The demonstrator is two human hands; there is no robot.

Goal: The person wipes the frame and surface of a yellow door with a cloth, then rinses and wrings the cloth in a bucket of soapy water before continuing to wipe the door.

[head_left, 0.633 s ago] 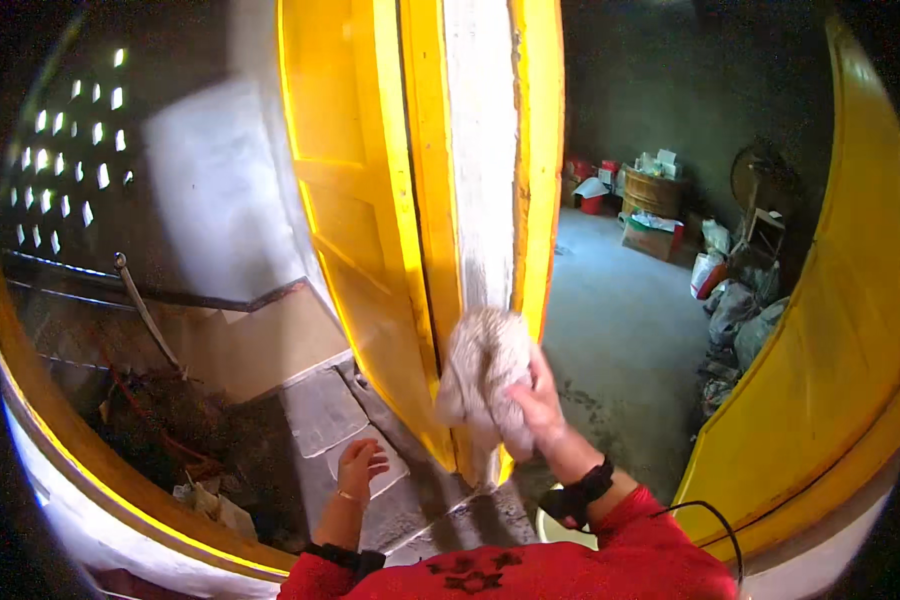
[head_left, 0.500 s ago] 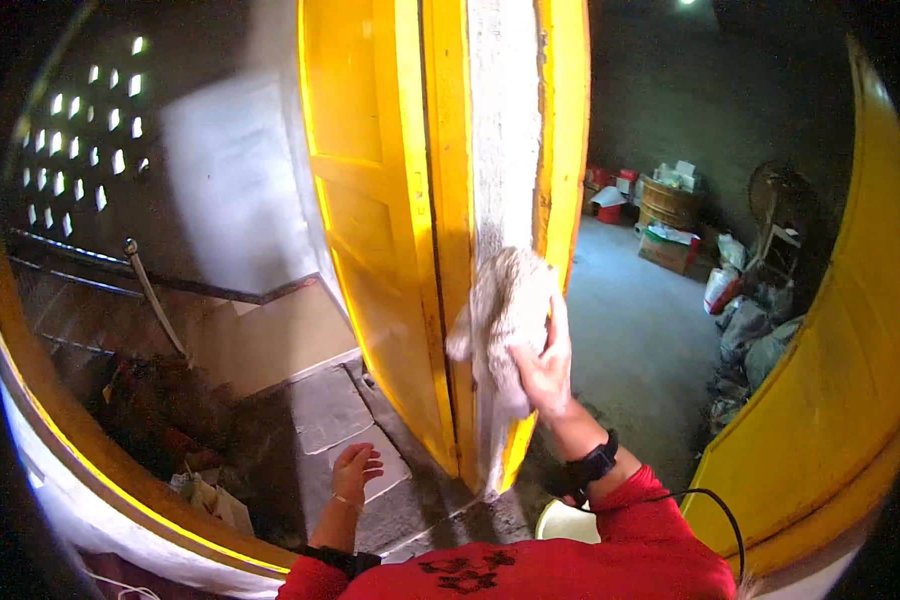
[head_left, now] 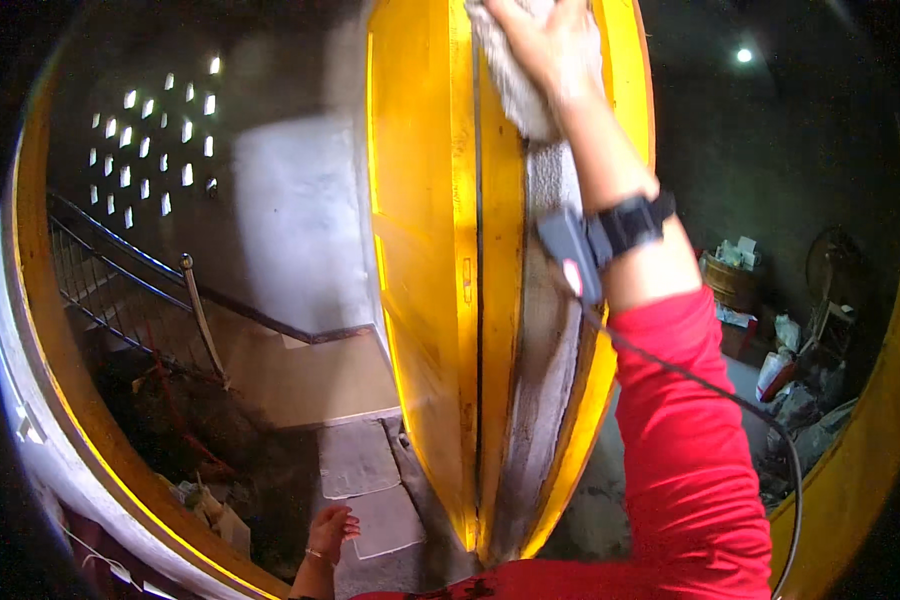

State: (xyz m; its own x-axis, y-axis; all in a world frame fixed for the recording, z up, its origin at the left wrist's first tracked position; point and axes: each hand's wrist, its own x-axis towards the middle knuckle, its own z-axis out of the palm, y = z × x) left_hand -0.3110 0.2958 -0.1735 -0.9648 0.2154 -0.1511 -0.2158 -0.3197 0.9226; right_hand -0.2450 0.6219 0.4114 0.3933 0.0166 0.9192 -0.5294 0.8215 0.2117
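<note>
My right hand is raised high and presses a pale, crumpled cloth against the grey, dusty edge of a tall yellow door. A black strap with a small grey device sits on that wrist, and a thin cable runs down the red sleeve. My left hand hangs low by the floor with fingers spread, holding nothing.
A staircase with a metal railing drops away at the left, below a wall with small light holes. Flat stone slabs lie at the door's foot. Baskets, bags and clutter fill the dark room at the right.
My right hand has slid the cloth up the door edge from mid-height to near the top. The view has tilted upward. My left hand stays low.
</note>
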